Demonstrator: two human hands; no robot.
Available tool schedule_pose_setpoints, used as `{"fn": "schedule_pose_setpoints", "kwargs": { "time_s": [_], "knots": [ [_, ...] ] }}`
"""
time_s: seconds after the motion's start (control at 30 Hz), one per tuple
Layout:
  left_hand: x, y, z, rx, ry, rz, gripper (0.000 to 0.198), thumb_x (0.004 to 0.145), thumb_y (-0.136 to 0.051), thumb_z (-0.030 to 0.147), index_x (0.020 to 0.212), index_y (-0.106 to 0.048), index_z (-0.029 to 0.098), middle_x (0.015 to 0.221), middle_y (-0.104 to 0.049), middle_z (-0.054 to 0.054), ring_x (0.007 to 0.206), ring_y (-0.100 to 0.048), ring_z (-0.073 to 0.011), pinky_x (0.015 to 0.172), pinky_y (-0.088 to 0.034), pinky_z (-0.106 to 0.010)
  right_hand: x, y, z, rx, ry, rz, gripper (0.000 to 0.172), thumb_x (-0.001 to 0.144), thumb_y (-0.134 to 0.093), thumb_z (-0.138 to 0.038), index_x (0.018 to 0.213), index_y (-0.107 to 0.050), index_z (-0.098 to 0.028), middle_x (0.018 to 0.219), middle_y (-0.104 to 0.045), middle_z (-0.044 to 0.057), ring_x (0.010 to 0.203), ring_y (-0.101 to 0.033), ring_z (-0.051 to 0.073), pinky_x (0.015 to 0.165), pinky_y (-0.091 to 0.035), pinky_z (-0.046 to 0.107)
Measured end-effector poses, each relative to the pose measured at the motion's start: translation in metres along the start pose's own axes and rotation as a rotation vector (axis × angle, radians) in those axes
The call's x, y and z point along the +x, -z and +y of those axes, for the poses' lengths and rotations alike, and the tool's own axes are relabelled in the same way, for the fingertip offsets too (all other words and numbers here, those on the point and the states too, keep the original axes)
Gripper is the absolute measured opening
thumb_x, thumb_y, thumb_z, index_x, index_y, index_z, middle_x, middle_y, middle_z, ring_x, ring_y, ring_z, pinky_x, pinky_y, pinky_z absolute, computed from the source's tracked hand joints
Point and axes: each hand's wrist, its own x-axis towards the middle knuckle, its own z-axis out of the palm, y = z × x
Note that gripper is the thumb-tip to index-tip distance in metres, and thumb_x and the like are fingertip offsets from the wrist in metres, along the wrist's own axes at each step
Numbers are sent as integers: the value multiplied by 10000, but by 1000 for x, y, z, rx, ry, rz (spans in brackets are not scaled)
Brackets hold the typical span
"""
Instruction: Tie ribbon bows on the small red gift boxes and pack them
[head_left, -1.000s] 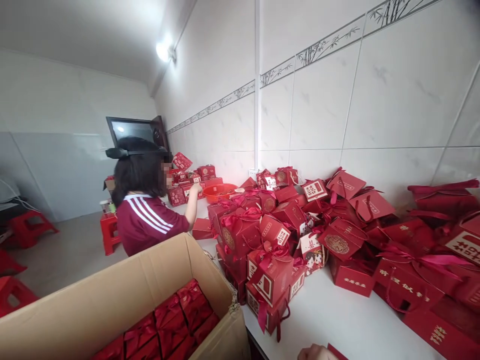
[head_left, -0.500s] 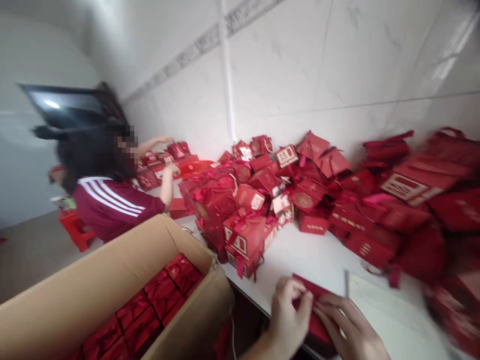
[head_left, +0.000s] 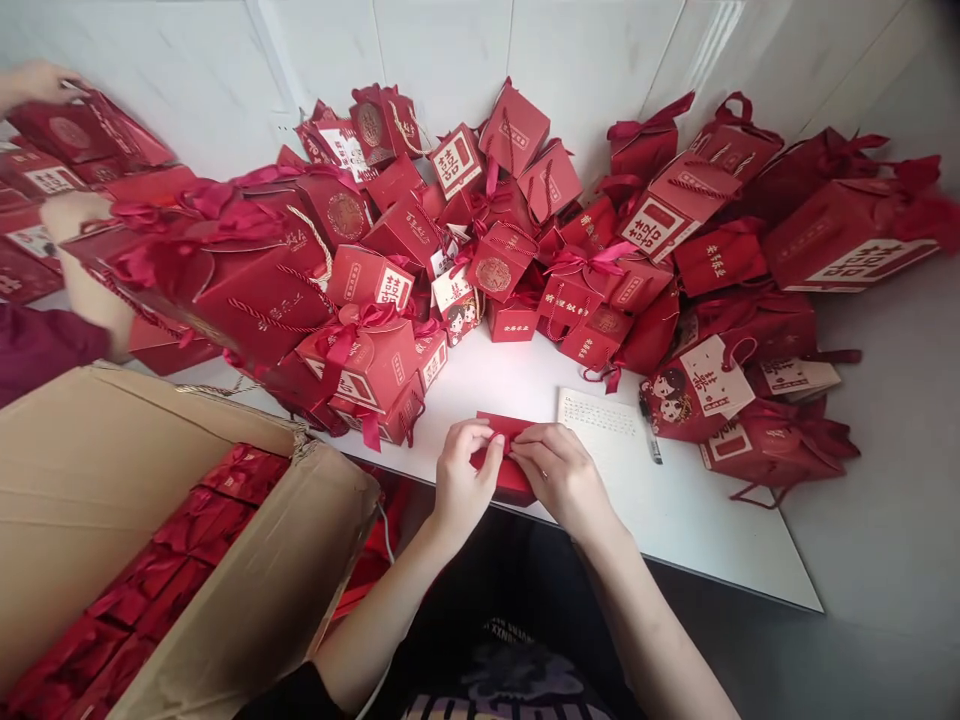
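Note:
A small red gift box (head_left: 516,486) lies at the table's front edge, directly before me. My left hand (head_left: 471,465) is over its left side, with thumb and forefinger pinched on a red ribbon (head_left: 505,438) at the top. From the other side my right hand (head_left: 562,468) grips the same ribbon, its fingertips nearly meeting those of the left. The fingers cover much of the box's top, so the ribbon's exact shape is hidden.
Red gift boxes (head_left: 352,365) with ribbons and cord handles are heaped along the wall. A handwritten sheet (head_left: 596,425) and a pen (head_left: 651,435) lie right on the white table (head_left: 720,530). At left stands a cardboard carton (head_left: 247,590) of red packets; beyond it, a co-worker's hands (head_left: 75,215) handle boxes.
My view has swung down and to the right, bringing my hands and the box nearer the middle. Both hands stay at the box's top. The co-worker is now mostly out of view.

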Motion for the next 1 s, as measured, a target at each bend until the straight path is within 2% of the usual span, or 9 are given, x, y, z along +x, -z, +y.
{"fn": "schedule_pose_setpoints", "kwargs": {
  "time_s": [0.27,0.43,0.57,0.83,0.9,0.97,1.0],
  "knots": [
    [1,-2,-4,-6,-75,13,49,850,-521,231,862,-521,183,918,-593,-58,822,-621,-145,738,-531,-282,1,0,1,33,22,18,115,876,-524,-165,842,-631,-192,857,-645,65,808,-585,181,715,-511,343],
    [3,4,-1,65,-177,35,37,845,-538,225,823,-531,196,849,-580,-34,900,-568,-169,816,-487,-325,5,6,1,29,41,5,122,872,-519,-122,878,-622,-185,877,-634,71,840,-573,180,737,-516,324],
    [5,10,1,36,-142,6,57,853,-529,228,806,-540,197,842,-586,-25,888,-553,-163,815,-463,-313,4,11,1,-63,24,14,141,871,-510,-105,898,-621,-187,873,-634,70,825,-562,187,709,-495,335],
    [2,19,-6,99,-95,33,79,848,-521,247,787,-539,200,790,-534,-12,802,-514,-158,746,-428,-296,-15,21,9,-205,47,-8,232,878,-453,-78,966,-623,-210,928,-623,86,843,-557,203,708,-440,348],
    [-1,22,-5,87,-79,-2,78,846,-508,239,779,-517,200,771,-521,-8,779,-505,-155,726,-421,-288,-18,22,5,-167,-31,8,185,888,-473,-146,992,-612,-207,919,-620,87,821,-560,200,708,-436,345],
    [-2,23,-2,72,-50,-43,89,838,-502,235,757,-494,199,748,-504,-1,750,-493,-149,705,-413,-277,-18,22,-1,-68,-219,20,158,899,-481,-272,973,-594,-189,816,-609,68,741,-559,184,675,-440,323],
    [-1,23,0,70,-31,-67,103,834,-504,241,743,-483,199,735,-493,4,730,-484,-145,693,-408,-271,-17,22,-5,-6,-343,8,200,904,-464,-340,927,-586,-183,736,-589,46,678,-548,170,636,-437,303]
  ]
}}
